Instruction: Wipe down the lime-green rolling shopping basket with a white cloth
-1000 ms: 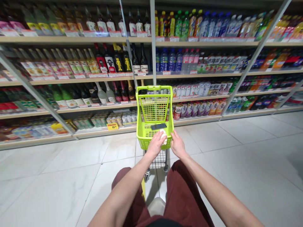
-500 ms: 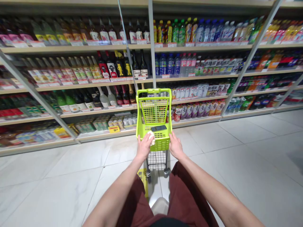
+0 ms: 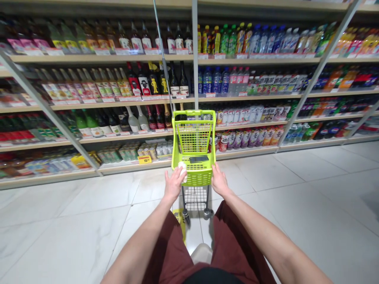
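A bright green shopping cart [image 3: 201,179] stands between my knees and the shelves. My left hand [image 3: 174,184] presses a crumpled white cloth [image 3: 182,170] against the cart's near left corner. At the near right corner, my right hand [image 3: 219,181] has its fingers closed on the rim. A dark phone-like object [image 3: 199,159] lies inside the basket, partly behind the front edge.
Shelves of bottles and cans [image 3: 142,138] run across the whole view behind the cart. A yellow price tag [image 3: 145,159] hangs low on the left. Under the cart is a tiled floor [image 3: 89,213] with a yellow floor marking [image 3: 179,216].
My left hand has moved left with the white cloth, from inside the basket's near edge to its left corner. My right hand stays on the rim. The view has shifted slightly.
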{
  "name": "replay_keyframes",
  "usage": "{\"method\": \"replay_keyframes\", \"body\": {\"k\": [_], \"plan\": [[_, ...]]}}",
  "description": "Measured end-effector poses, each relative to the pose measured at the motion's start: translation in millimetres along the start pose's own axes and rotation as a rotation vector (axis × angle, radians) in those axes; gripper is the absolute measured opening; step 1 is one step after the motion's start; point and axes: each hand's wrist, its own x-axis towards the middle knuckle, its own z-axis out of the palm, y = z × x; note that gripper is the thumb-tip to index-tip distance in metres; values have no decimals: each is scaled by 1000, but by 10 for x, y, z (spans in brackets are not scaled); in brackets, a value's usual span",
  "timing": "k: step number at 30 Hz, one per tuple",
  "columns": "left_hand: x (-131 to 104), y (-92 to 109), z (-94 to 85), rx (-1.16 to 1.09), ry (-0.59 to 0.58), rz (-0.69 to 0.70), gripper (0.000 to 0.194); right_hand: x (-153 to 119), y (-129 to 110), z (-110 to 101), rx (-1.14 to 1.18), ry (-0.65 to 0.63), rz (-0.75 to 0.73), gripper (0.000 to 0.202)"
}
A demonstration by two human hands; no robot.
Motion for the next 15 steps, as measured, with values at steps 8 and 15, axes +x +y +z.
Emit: {"method": "replay_keyframes", "body": {"k": [8,15], "plan": [[-340,305,461,-211,-138,78,39,23,-15,51,-14,23,-10,63],[-497,11,196,-328,-128,-91,52,8,28,-3,-7,48,5,61]]}}
